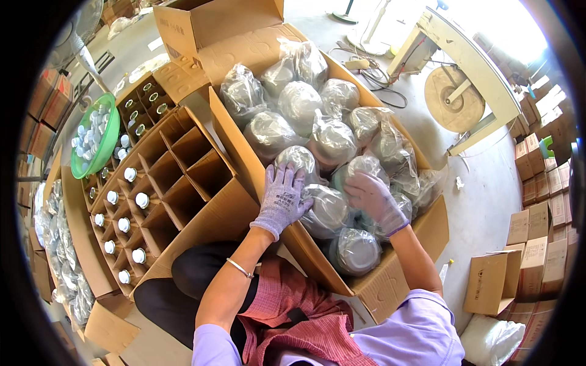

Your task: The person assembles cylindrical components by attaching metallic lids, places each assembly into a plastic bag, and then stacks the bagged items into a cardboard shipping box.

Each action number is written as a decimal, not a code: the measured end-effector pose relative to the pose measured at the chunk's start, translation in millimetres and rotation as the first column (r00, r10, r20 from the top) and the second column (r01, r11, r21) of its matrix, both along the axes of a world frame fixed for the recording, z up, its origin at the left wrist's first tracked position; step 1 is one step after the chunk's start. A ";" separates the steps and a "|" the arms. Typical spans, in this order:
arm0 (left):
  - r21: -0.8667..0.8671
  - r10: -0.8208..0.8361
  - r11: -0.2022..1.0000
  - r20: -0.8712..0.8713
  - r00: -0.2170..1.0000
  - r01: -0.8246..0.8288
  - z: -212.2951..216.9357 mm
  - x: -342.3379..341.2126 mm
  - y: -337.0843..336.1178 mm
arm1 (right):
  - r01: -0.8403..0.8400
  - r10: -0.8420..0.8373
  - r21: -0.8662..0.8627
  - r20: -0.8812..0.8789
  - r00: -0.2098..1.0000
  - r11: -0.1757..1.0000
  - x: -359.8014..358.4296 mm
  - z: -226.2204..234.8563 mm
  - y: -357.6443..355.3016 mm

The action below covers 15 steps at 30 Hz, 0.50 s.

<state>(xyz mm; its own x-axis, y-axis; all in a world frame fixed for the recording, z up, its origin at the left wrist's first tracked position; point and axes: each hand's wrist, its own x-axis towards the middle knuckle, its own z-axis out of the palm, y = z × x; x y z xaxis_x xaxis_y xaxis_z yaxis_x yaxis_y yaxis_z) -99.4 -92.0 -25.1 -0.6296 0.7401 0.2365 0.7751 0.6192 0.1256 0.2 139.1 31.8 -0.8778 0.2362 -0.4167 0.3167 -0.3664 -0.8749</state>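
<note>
A large open cardboard box (244,146) in front of me is filled with round containers in clear plastic bags (299,104). My left hand (282,200), in a pale purple glove, lies with fingers spread at the box's near-left side. Its fingertips rest on one bagged container (295,161), and its thumb is against another bagged container (326,212). My right hand (377,198), gloved alike, lies over the bagged containers toward the right, its fingers stretched and slightly curved. Neither hand is closed around anything. Below them, a bagged container (356,252) sits in the near corner.
On the left, a divided carton (174,177) holds several white-capped bottles (142,200). A green basket of caps (114,131) rests over the dividers' far-left end. A machine frame (470,61) with a round disc stands at the far right. Stacked cartons (534,244) line the right side.
</note>
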 end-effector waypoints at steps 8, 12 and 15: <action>0.126 0.001 0.992 0.018 1.000 -0.003 -4.5 0.6 -10.1 | -0.172 0.173 0.968 0.140 0.975 0.183 -137.2 13.4 66.0; 0.175 -0.025 0.984 0.028 0.999 0.020 -10.5 -1.0 -2.6 | -0.841 0.118 0.519 0.855 0.506 -0.153 -165.7 -90.3 137.4; 0.184 -0.070 0.981 0.024 0.997 0.064 -8.6 -0.4 -7.6 | -0.886 0.095 0.443 0.896 0.433 -0.136 -170.5 -123.7 136.6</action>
<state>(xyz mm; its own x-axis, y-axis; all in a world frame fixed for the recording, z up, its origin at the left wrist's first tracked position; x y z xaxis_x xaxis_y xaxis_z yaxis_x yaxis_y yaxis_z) -99.9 -99.6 -33.6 -0.5890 0.7265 0.3538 0.8081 0.5305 0.2560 -170.3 275.7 -91.9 -0.6581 0.2951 -0.6927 0.3180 0.9429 0.0995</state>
